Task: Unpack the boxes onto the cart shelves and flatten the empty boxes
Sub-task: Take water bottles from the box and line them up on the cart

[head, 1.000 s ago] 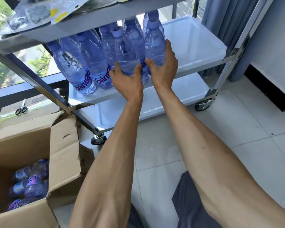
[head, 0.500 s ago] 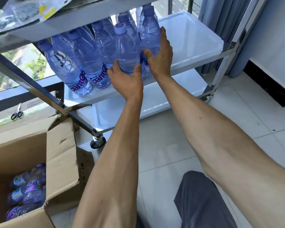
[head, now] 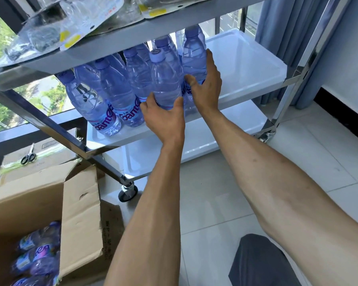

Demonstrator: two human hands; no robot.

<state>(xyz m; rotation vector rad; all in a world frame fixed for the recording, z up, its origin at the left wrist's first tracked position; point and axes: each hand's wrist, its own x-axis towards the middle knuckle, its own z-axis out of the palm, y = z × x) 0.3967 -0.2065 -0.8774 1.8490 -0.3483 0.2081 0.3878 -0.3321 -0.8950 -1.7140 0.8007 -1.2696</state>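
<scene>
- Cart (head: 285, 79): middle shelf (head: 246, 65) carries the standing bottles (head: 112, 96), grouped at its left half.
- Open box (head: 79, 213) on the floor at lower left, bottles inside; unpacking unfinished.
- Left hand (head: 163, 118): fingers curled round 1 front bottle (head: 164, 83).
- Right hand (head: 205, 87): fingers straight, pressing the end bottle (head: 194, 56).
- Next, likely: release, reach back to the box.

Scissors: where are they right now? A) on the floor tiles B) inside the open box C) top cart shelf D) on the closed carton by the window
D: the scissors lie on the closed carton by the window, behind the open box, apart from both hands.
</scene>
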